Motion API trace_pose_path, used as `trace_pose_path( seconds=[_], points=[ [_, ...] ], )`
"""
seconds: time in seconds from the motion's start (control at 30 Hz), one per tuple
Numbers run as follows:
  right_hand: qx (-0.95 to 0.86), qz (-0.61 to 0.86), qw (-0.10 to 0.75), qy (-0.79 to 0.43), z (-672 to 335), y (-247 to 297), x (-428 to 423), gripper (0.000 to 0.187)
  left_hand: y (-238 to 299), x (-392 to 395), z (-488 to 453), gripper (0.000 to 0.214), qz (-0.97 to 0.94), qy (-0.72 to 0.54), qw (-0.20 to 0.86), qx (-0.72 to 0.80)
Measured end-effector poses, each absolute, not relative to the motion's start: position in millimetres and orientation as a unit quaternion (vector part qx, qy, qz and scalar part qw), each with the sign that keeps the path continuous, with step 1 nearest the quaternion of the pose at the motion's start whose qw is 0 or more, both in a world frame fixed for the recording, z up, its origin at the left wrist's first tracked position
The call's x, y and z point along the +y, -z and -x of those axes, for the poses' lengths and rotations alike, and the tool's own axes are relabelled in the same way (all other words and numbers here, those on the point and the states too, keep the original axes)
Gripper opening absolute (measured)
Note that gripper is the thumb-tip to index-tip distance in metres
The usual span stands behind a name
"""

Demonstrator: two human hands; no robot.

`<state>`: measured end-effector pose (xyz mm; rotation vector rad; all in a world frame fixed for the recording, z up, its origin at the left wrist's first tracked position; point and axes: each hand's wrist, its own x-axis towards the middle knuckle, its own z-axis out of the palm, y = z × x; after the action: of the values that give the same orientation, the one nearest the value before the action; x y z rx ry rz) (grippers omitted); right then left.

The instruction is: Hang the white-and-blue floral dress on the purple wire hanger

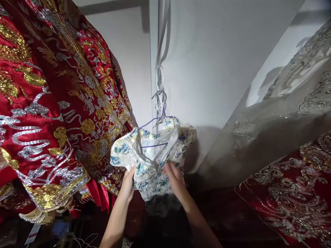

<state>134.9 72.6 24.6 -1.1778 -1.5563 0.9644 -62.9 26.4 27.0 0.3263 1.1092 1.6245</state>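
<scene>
one floral blouse (pixel 148 182) hangs, left hand (pixel 128 183) gripping its side, right hand (pixel 174 177) at its front, grip unclear.

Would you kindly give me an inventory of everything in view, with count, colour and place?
Floral garment: one, white with blue-green print, centre
Hanger: one, purple, inside the floral garment
Strap: count unclear, white, above the hanger
Embroidered clothing: at least one, red with gold and silver, left
Pale beaded fabric: count unclear, greyish white, right
Red beaded fabric: count unclear, lower right
Wall: white, behind
Tag: one, white and red, lower left
Left hand: one, bare, gripping the floral garment's side
Right hand: one, bare, blurred, at its front
</scene>
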Motion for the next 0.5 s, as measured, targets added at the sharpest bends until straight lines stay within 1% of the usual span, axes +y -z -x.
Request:
trace_pose_path(
  seconds=[0.03, 0.07, 0.1, 0.13, 0.2, 0.23, 0.27, 0.33, 0.37, 0.4, 0.43, 0.47, 0.5],
  points=[
    [-0.658, 0.474, 0.385, -0.441, -122.9, -14.6, 72.4, 0.046, -28.2, 26.3, 58.8, 0.046, -0.142, -0.681, 0.554, 0.458],
    [-0.670, 0.479, 0.329, -0.462, -113.8, -7.0, 74.5, 0.048, -29.2, 25.8, 54.9, 0.046, -0.148, -0.677, 0.561, 0.452],
    [-0.672, 0.493, 0.299, -0.464, -107.8, -1.3, 78.2, 0.047, -29.9, 25.0, 51.7, 0.045, -0.152, -0.677, 0.563, 0.449],
    [-0.671, 0.510, 0.288, -0.455, -105.0, 2.8, 82.5, 0.044, -30.0, 23.8, 49.2, 0.044, -0.153, -0.680, 0.558, 0.449],
    [-0.663, 0.529, 0.291, -0.443, -107.4, 9.1, 90.0, 0.036, -27.6, 20.6, 47.0, 0.038, -0.144, -0.709, 0.512, 0.463],
    [-0.660, 0.527, 0.294, -0.448, -111.5, 12.2, 92.0, 0.034, -24.8, 18.4, 47.2, 0.034, -0.141, -0.734, 0.463, 0.477],
    [-0.658, 0.519, 0.296, -0.458, -116.8, 15.4, 92.4, 0.032, -20.9, 15.7, 47.7, 0.031, -0.143, -0.764, 0.390, 0.494],
    [-0.656, 0.502, 0.298, -0.478, -128.5, 22.0, 89.3, 0.035, -10.4, 8.4, 47.0, 0.030, -0.163, -0.813, 0.191, 0.526],
    [-0.656, 0.493, 0.298, -0.488, -134.1, 24.8, 86.4, 0.037, -4.1, 4.1, 44.1, 0.032, -0.187, -0.816, 0.093, 0.539],
    [-0.656, 0.482, 0.300, -0.498, -139.3, 26.8, 83.1, 0.040, 2.3, -0.2, 38.8, 0.032, -0.222, -0.803, 0.025, 0.552],
    [-0.654, 0.468, 0.307, -0.509, -143.7, 27.9, 79.7, 0.042, 8.5, -4.1, 30.7, 0.030, -0.270, -0.777, 0.000, 0.569],
    [-0.652, 0.452, 0.317, -0.519, -147.4, 27.9, 76.5, 0.044, 14.0, -6.9, 20.2, 0.027, -0.324, -0.741, 0.018, 0.588],
    [-0.649, 0.434, 0.330, -0.530, -150.5, 26.9, 73.6, 0.045, 18.4, -8.4, 7.8, 0.024, -0.380, -0.698, 0.070, 0.603]
  ],
)
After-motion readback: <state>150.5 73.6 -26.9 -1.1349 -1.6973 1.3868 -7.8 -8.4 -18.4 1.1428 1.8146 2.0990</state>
